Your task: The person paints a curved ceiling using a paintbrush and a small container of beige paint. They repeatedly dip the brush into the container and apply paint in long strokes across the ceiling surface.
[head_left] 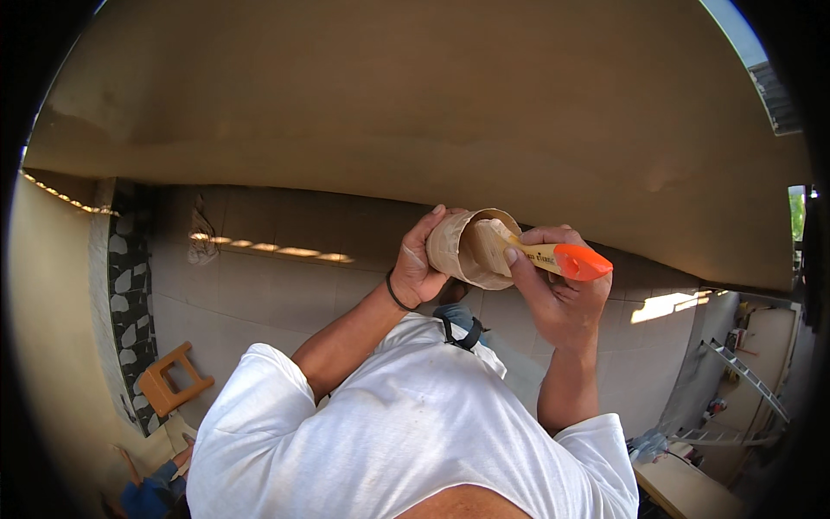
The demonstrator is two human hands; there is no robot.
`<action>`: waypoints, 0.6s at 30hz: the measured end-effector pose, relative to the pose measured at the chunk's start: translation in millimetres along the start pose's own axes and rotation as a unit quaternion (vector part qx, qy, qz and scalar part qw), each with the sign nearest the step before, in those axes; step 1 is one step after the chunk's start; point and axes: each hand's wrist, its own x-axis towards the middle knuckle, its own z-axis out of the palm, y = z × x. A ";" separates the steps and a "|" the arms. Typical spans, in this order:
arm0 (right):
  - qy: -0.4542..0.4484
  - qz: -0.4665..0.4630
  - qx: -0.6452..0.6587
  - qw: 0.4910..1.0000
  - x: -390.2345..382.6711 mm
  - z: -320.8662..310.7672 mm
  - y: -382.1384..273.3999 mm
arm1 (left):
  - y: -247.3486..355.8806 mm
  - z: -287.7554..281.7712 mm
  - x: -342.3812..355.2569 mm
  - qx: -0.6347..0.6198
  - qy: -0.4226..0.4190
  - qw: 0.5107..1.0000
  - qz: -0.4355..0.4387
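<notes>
My left hand (421, 264) is wrapped round a beige, paint-smeared cup (451, 251), which is tilted with its mouth toward the right. A paintbrush (545, 256) with a pale wooden handle and an orange end is gripped in my right hand (562, 290). The brush's bristle end reaches into the mouth of the cup, against its inner wall. How much paint lies inside the cup I cannot tell. A dark band circles my left wrist.
A wide brown wall (415, 104) stands close in front of me. On the left are an orange-brown stool (173, 379) and a strip of dark stone pattern (128, 294). A metal ladder (748, 381) and a table (687, 489) are at the right. Part of another person (156, 493) shows at the lower left.
</notes>
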 end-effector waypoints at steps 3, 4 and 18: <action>-0.031 0.005 -0.033 0.999 2.2 3.2 8.6 | 0.1 -0.5 0.9 -0.006 0.011 1.000 0.003; -0.022 0.009 -0.029 0.999 2.7 3.2 10.9 | -1.1 -0.4 2.6 -0.009 0.012 1.000 0.001; 0.026 0.060 -0.013 0.998 6.3 4.4 25.9 | -0.9 -6.5 15.6 -0.001 0.023 1.000 -0.010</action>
